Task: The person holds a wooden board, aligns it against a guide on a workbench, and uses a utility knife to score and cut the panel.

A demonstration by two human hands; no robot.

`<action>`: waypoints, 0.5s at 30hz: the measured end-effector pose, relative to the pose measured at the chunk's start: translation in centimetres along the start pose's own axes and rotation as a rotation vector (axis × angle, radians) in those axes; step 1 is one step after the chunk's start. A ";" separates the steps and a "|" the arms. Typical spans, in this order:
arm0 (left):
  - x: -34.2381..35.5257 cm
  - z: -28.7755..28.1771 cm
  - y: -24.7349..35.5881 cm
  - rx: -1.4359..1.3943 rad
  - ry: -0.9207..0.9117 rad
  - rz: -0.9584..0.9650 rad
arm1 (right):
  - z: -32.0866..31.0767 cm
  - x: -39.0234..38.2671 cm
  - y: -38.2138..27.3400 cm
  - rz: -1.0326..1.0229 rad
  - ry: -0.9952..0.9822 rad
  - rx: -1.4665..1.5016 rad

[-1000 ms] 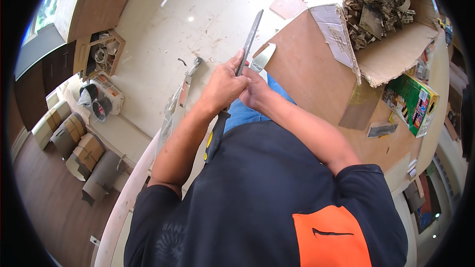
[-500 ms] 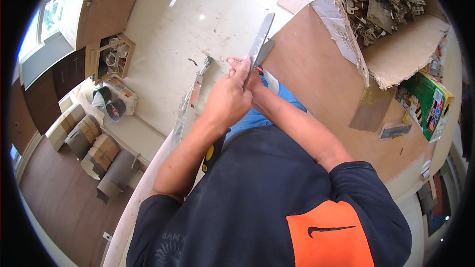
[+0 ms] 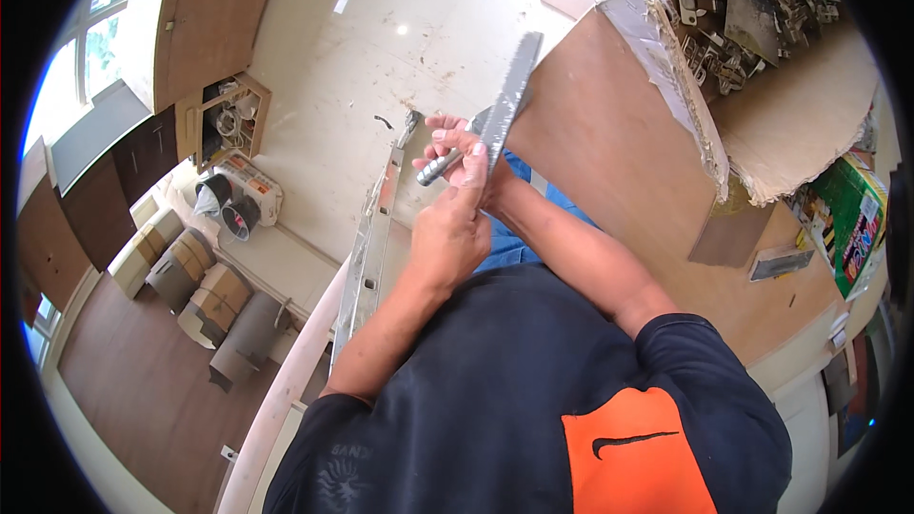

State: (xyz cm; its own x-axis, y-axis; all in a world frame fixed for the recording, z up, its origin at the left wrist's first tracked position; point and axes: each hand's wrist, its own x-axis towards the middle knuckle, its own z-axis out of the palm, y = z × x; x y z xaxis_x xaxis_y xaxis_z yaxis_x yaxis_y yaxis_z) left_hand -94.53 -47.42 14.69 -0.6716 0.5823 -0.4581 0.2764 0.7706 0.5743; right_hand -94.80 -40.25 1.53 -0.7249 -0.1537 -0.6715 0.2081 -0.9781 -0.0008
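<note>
My left hand (image 3: 449,233) is closed on the lower end of a long flat metal blade (image 3: 512,86), which points up and away and is speckled white. Just beyond it my right hand (image 3: 454,138) crosses over with some fingers partly extended. Lying across those fingers is a hand tool with a ridged grey handle (image 3: 440,168); its dark blade (image 3: 480,121) is mostly hidden behind the flat blade. The exact kind of either tool is hard to tell.
A torn cardboard box (image 3: 681,86) of metal hardware stands on a brown board (image 3: 609,133) at right, near a green box (image 3: 847,219) and a flat metal tool (image 3: 781,264). An aluminium ladder-like frame (image 3: 373,257) is left of my hands. Rolls (image 3: 252,328) and buckets (image 3: 241,216) are farther left.
The hand tool has turned, so its ridged handle now shows at the left of my fingers and less of its dark blade sticks out. The long flat blade has shifted slightly right.
</note>
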 end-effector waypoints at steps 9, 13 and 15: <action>-1.9 0.0 -1.4 0.163 0.014 0.012 | 0.2 -0.3 -0.7 -0.048 -0.060 -0.078; -3.1 0.2 -1.2 0.131 -0.048 -0.080 | 0.1 -0.2 -0.5 -0.068 -0.081 -0.092; -3.5 0.0 -1.0 0.163 -0.076 -0.102 | 0.0 -0.1 -0.4 -0.075 -0.098 -0.066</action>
State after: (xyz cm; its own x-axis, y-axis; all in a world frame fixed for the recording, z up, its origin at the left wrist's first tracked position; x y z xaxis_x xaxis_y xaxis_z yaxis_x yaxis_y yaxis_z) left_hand -92.42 -50.25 15.72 -0.6498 0.5124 -0.5614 0.3212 0.8546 0.4081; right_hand -94.83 -39.80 1.59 -0.7999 -0.0967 -0.5924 0.1917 -0.9764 -0.0995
